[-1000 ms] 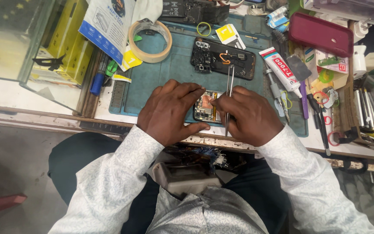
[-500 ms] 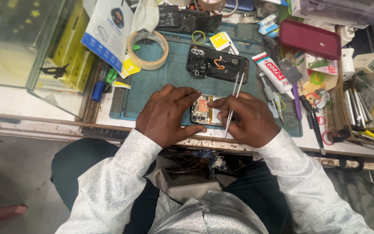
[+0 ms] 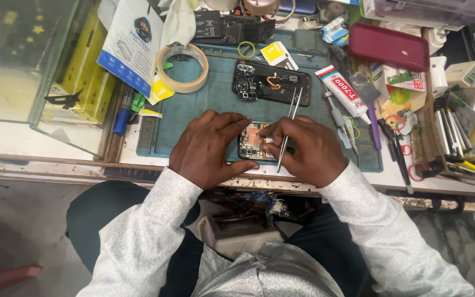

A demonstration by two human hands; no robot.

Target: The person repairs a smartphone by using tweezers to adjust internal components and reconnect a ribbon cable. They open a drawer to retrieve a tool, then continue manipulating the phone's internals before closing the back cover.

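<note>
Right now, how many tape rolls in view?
2. One beige tape roll lies flat on the teal mat's upper left; a second tape roll is cut off at the top edge. Clutter may hide more.

Even, bright overhead light; soft shadows under both hands; glare on glass case [image 3: 17,66] at upper left; edges slightly distorted; focus sharp

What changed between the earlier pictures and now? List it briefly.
Little changed. The left hand spread its fingers slightly over the opened phone on the teal mat. The right hand kept its grip on the tweezers, whose tips point away from the person, toward the second dismantled phone. Tape roll, glue tube and the other tools stayed put; only the camera shifted.
</note>
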